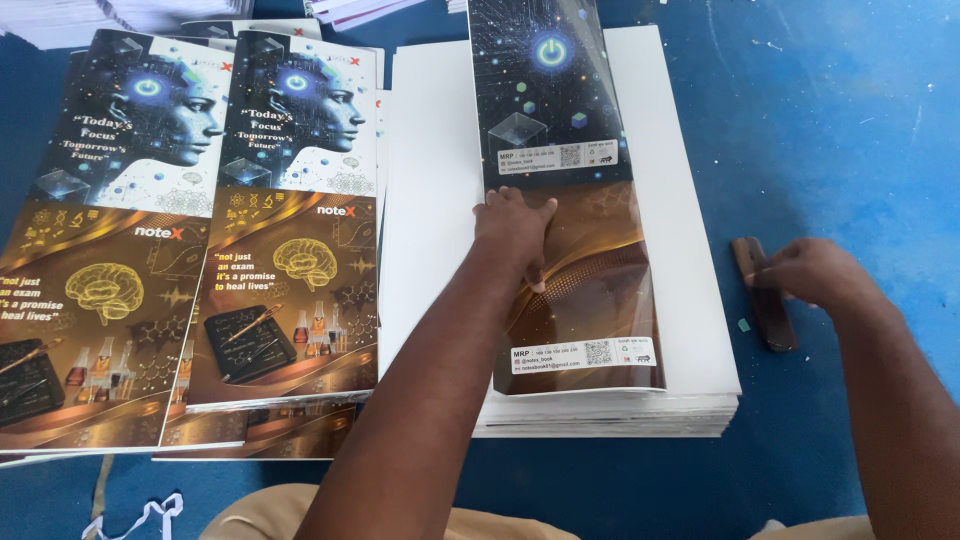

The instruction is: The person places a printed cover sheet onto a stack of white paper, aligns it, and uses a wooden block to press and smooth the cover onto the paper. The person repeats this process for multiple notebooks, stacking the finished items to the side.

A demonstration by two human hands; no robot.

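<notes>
Fingers (500, 205) of the left hand (515, 232) spread flat, pressing down on a glossy printed cover sheet (575, 200); nothing gripped, palm down, fingertips at the line where the sheet's dark blue upper half meets its brown-gold lower half. Cover sheet lies lengthwise on top of the white paper stack (430, 200), running from the stack's far edge almost to its near edge, set toward the stack's right half, slightly skewed. Bare white paper shows on both sides of the sheet. Stack is thick, layered edges visible at its near side, resting on a blue floor surface (850, 130).

Right hand (815, 275) is off the stack, to its right, on the blue surface. Its fingers curl around the upper end of a dark brown wooden block (770, 310), thumb and fingertips pinching it; the block lies flat on the surface, near the stack's right edge but apart from it. A tiny pale scrap (743, 324) sits just beside the block, between it and the stack.

Left of the stack: two piles of printed covers (200, 250) lying side by side, face up, blue head artwork on the upper halves, gold brain artwork on the lower. The nearer pile touches or slightly overlaps the stack's left edge. More white paper bundles (60, 20) beyond those piles, at the far left. White cord (140, 520) on the floor, near-left of the stack.
</notes>
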